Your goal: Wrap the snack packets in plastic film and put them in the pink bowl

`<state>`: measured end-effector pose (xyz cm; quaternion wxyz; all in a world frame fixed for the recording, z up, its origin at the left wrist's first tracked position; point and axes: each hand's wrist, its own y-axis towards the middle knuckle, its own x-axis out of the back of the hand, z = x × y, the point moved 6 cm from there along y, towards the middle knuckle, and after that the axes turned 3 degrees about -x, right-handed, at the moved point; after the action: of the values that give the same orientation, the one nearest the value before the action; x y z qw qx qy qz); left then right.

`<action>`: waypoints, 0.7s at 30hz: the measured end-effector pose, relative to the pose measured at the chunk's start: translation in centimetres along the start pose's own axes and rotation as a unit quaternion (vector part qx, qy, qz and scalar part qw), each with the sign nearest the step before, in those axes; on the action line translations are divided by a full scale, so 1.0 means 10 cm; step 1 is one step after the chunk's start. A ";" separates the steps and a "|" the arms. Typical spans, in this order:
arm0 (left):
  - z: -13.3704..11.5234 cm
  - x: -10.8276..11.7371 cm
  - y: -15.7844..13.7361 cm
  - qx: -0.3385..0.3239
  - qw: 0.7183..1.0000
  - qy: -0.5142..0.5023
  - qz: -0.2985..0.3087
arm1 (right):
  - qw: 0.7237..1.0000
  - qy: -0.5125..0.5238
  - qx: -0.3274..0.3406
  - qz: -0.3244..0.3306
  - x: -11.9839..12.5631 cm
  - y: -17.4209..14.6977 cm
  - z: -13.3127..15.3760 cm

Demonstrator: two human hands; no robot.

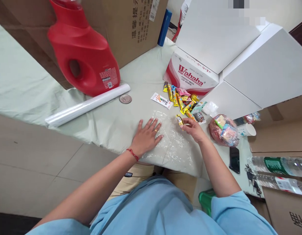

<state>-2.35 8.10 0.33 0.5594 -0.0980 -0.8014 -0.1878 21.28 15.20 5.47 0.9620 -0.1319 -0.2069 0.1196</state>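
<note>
My left hand [146,137] lies flat with its fingers spread, partly over a sheet of clear plastic film [174,147] on the table. Between the thumb and fingers of my right hand [193,129] is a small yellow-wrapped snack [179,121], held just above the film's far right part. Beyond it is a loose pile of snacks in yellow, pink and blue wrappers [180,100]. A flat white snack packet [161,100] lies to the left of that pile.
A roll of plastic film [88,105] lies beside a red detergent jug [86,55]. Behind the snacks stands a Wahaha carton [190,73]. On the right are a bowl of wrapped snacks [215,133], a paper cup [247,130], a phone [234,160] and water bottles [275,165].
</note>
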 end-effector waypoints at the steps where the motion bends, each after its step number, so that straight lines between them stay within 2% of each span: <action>1: 0.00 0.00 0.00 0.000 1.000 0.002 -0.001 | 0.999 -0.042 0.008 0.007 -0.01 -0.01 -0.02; 5: -0.01 0.00 0.00 0.001 1.000 0.005 -0.010 | 0.976 -0.199 0.084 0.025 -0.11 -0.01 0.02; 9: -0.03 0.03 0.00 0.001 1.000 -0.003 -0.013 | 0.939 -0.286 0.163 0.097 -0.36 -0.18 0.14; 13: -0.03 0.06 0.01 0.006 1.000 -0.002 -0.014 | 0.906 -0.357 0.177 0.146 -0.53 -0.45 0.08; 17: -0.01 0.04 0.02 0.010 1.000 0.002 -0.009 | 0.911 -0.348 0.160 0.156 -0.45 -0.68 -0.17; 21: -0.01 0.03 0.02 0.010 1.000 -0.002 0.004 | 0.933 -0.297 0.142 0.143 -0.18 -0.79 -0.32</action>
<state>-2.27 8.20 0.67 0.5591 -0.0959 -0.8043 -0.1772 22.45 6.67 4.34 0.8381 0.0191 -0.4431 0.3176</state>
